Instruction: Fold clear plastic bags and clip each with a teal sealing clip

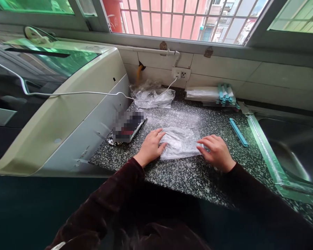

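Note:
A crumpled clear plastic bag [181,143] lies on the speckled stone counter [179,177] between my two hands. My left hand [151,146] rests at the bag's left edge, its thumb and fingers apart and touching the plastic. At the opposite edge, my right hand [215,151] has its thumb and fingertips close together on the bag's right corner. To the right of that hand lies a light blue sealing clip [238,132]. A phone [131,126], partly blurred out, sits left of my left hand.
More clear bags [153,95] lie against the wall beneath a white cable and socket [181,74]. Flat bags with blue clips [225,93] are stacked behind. A metal sink [292,149] borders the right; a large cream-coloured machine [94,104] stands left.

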Action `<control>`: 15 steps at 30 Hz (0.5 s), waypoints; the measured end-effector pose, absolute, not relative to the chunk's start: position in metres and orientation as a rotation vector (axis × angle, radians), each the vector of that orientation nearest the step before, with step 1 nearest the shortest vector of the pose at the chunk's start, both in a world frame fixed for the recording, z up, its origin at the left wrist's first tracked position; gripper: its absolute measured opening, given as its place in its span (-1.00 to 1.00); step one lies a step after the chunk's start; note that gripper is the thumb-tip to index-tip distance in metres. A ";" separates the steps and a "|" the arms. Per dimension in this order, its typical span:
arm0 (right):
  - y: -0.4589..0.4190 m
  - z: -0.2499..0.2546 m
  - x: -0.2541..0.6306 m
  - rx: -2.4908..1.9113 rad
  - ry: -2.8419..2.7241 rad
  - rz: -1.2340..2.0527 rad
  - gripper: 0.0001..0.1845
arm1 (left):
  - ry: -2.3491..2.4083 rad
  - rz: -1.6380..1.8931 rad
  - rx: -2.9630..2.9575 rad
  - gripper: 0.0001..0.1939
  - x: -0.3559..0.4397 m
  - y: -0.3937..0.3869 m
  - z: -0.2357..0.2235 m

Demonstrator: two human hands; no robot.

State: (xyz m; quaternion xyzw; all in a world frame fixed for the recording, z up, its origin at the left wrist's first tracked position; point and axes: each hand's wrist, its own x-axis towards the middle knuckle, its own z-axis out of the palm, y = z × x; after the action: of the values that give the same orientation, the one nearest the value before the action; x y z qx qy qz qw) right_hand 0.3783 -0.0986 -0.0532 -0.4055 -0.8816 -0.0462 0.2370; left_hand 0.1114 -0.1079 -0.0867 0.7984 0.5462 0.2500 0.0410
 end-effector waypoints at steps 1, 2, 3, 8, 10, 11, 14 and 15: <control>-0.090 -0.051 0.375 -1.125 -2.405 -0.123 -0.76 | 1.681 0.797 2.451 -0.61 0.112 -0.106 -0.086; -0.080 -0.050 0.371 -1.134 -2.408 -0.121 -0.75 | 1.681 0.799 2.466 -0.63 0.112 -0.104 -0.086; -0.070 -0.050 0.367 -1.139 -2.423 -0.124 -0.76 | 1.679 0.772 2.483 -0.65 0.113 -0.102 -0.086; -0.030 -0.067 0.355 -1.261 -2.531 -0.056 -0.87 | 1.686 0.644 2.477 -0.67 0.111 -0.094 -0.092; -0.025 -0.071 0.360 -1.291 -2.484 0.008 -0.89 | 1.701 0.739 2.433 -0.65 0.108 -0.092 -0.094; -0.025 -0.070 0.363 -1.296 -2.438 0.027 -0.89 | 1.727 0.807 2.394 -0.64 0.107 -0.091 -0.094; -0.035 -0.062 0.372 -1.256 -2.326 0.011 -0.86 | 1.806 0.990 2.267 -0.73 0.103 -0.091 -0.089; -0.042 -0.058 0.373 -1.203 -2.340 0.003 -0.84 | 1.795 1.030 2.251 -0.77 0.102 -0.093 -0.087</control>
State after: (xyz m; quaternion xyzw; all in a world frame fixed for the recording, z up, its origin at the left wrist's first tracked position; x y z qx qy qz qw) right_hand 0.3733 -0.0420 -0.0580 -0.4424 -0.8605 0.0009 0.2525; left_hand 0.1020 -0.0928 -0.0872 0.7356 0.5865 0.3365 0.0417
